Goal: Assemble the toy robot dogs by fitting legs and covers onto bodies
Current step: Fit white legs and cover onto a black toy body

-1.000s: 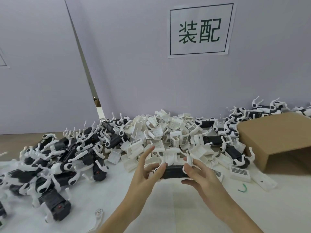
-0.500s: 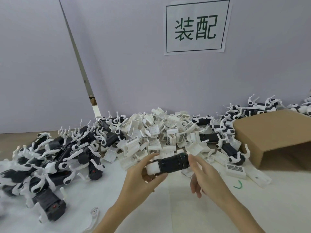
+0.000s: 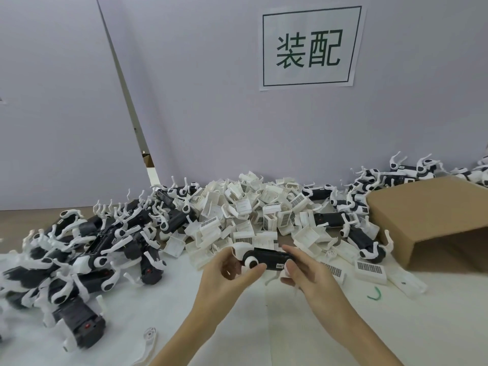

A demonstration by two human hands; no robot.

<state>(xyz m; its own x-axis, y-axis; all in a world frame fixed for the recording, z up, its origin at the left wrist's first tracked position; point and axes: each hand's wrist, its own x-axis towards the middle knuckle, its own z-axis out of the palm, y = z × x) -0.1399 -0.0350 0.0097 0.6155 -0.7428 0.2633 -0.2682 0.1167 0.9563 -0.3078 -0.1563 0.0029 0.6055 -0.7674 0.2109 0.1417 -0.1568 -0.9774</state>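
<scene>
A black toy dog body (image 3: 269, 258) with a white cover on its left end and a round white joint on its side is held level above the white table, between both hands. My left hand (image 3: 232, 273) grips its left end, thumb by the white joint. My right hand (image 3: 306, 270) grips its right end, fingers curled over the top. Behind the body lies a heap of white covers (image 3: 253, 215), many with barcode labels. A loose white leg (image 3: 149, 339) lies on the table near my left forearm.
A pile of black-and-white dogs with legs (image 3: 87, 249) fills the left side. More dogs (image 3: 369, 196) lie at the back right beside an open cardboard box (image 3: 433, 217) on its side. A small green twist tie (image 3: 375, 294) lies at right. A wall sign (image 3: 309, 46) hangs behind.
The dog body has been turned in my hands, so its white joint now faces me. My right hand has closed onto its right end, having been off it half a second ago.
</scene>
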